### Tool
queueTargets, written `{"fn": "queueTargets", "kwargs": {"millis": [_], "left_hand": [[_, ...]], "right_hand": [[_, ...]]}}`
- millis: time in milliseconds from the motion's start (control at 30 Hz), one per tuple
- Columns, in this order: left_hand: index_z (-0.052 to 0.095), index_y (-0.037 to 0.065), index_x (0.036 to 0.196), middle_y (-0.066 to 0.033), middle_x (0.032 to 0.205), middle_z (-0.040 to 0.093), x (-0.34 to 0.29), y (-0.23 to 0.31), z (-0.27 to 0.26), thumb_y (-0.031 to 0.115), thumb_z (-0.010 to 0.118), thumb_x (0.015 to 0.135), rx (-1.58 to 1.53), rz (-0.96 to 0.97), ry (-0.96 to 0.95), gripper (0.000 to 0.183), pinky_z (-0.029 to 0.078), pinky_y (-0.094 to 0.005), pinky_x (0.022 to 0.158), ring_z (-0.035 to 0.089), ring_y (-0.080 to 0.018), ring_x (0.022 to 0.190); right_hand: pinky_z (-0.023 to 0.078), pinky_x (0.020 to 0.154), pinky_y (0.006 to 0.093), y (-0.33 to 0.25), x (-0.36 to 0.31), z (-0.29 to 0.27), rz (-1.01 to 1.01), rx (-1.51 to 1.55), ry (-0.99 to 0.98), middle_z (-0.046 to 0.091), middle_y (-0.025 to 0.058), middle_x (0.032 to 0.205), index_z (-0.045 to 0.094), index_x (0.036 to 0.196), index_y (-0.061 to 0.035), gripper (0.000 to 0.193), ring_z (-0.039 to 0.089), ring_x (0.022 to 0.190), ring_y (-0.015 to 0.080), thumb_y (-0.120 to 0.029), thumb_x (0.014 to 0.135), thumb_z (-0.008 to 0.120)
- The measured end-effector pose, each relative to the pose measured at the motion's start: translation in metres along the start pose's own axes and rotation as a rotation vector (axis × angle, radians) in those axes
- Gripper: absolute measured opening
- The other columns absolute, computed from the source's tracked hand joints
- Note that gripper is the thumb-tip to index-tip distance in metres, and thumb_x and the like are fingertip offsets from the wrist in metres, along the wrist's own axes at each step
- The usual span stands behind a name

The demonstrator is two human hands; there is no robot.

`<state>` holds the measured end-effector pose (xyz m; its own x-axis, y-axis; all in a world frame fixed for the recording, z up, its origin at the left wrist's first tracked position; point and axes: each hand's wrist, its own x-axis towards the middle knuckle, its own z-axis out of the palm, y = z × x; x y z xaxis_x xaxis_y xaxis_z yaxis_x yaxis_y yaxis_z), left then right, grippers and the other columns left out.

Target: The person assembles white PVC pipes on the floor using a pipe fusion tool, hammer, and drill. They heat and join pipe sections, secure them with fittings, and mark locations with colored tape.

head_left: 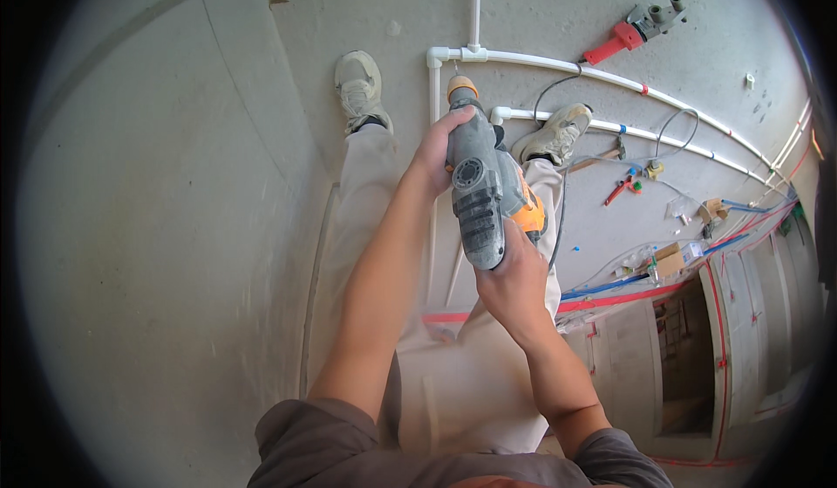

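Note:
I hold a grey and orange hammer drill [479,187] pointing down at the concrete floor. My left hand [433,150] grips the front of its body near the orange chuck. At the rear, my right hand [513,281] is wrapped around the handle. The drill's tip sits close to a white pipe [433,96] running along the floor by a corner elbow. My two dusty shoes [359,87] stand either side of the pipes. The drill bit itself is hidden behind the tool.
A grey wall [157,227] rises at the left. More white pipes [663,96] with red and blue marks run right across the floor. A red and grey pipe welding tool [632,30] lies at the top right. Small fittings, boxes and cables [671,257] are scattered at the right.

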<state>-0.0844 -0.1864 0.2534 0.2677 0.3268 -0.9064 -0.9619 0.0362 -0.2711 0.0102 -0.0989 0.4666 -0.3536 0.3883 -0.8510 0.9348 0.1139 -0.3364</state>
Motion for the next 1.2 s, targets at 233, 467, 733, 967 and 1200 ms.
{"fn": "queueTargets", "kwargs": {"millis": [233, 467, 733, 967, 1200], "left_hand": [[0.067, 0.004, 0.120, -0.0103, 0.104, 0.075, -0.005, -0.010, 0.031, 0.040, 0.073, 0.099, 0.053, -0.013, -0.028, 0.042, 0.061, -0.0390, 0.084, 0.074, -0.0225, 0.088], [0.068, 0.007, 0.118, -0.0073, 0.104, 0.073, 0.023, -0.040, 0.054, 0.044, 0.076, 0.096, 0.131, -0.047, -0.040, 0.044, 0.060, -0.0393, 0.085, 0.072, -0.0208, 0.091], [0.070, 0.008, 0.116, -0.0079, 0.105, 0.074, 0.048, -0.049, 0.061, 0.047, 0.078, 0.092, 0.170, -0.075, 0.003, 0.046, 0.060, -0.0403, 0.084, 0.072, -0.0216, 0.093], [0.071, 0.007, 0.117, -0.0094, 0.105, 0.075, 0.069, -0.060, 0.064, 0.045, 0.078, 0.093, 0.210, -0.071, 0.030, 0.045, 0.061, -0.0404, 0.085, 0.073, -0.0225, 0.091], [0.070, 0.007, 0.116, -0.0102, 0.104, 0.075, 0.080, -0.064, 0.065, 0.043, 0.077, 0.095, 0.202, -0.052, 0.018, 0.043, 0.062, -0.0413, 0.085, 0.073, -0.0234, 0.091]], "right_hand": [[0.056, 0.083, 0.0504, 0.004, -0.011, -0.021, 0.020, 0.034, 0.069, 0.072, 0.0237, 0.102, 0.063, 0.111, -0.0017, 0.031, 0.069, 0.097, 0.0502, -0.004, 0.083, 0.076], [0.055, 0.079, 0.0554, 0.039, -0.007, -0.037, 0.047, -0.003, 0.087, 0.072, 0.0214, 0.101, 0.063, 0.118, -0.0038, 0.034, 0.070, 0.094, 0.0488, -0.010, 0.086, 0.074], [0.054, 0.077, 0.0564, 0.071, 0.010, -0.035, 0.042, -0.006, 0.110, 0.072, 0.0216, 0.101, 0.063, 0.117, -0.0044, 0.033, 0.069, 0.093, 0.0497, -0.011, 0.087, 0.074], [0.054, 0.079, 0.0552, 0.087, 0.013, -0.037, 0.052, 0.060, 0.140, 0.072, 0.0211, 0.103, 0.063, 0.118, -0.0039, 0.035, 0.069, 0.094, 0.0490, -0.010, 0.086, 0.074], [0.054, 0.079, 0.0547, 0.099, 0.018, -0.038, 0.043, 0.063, 0.158, 0.073, 0.0206, 0.104, 0.064, 0.117, -0.0039, 0.033, 0.069, 0.096, 0.0478, -0.009, 0.085, 0.073]]}}
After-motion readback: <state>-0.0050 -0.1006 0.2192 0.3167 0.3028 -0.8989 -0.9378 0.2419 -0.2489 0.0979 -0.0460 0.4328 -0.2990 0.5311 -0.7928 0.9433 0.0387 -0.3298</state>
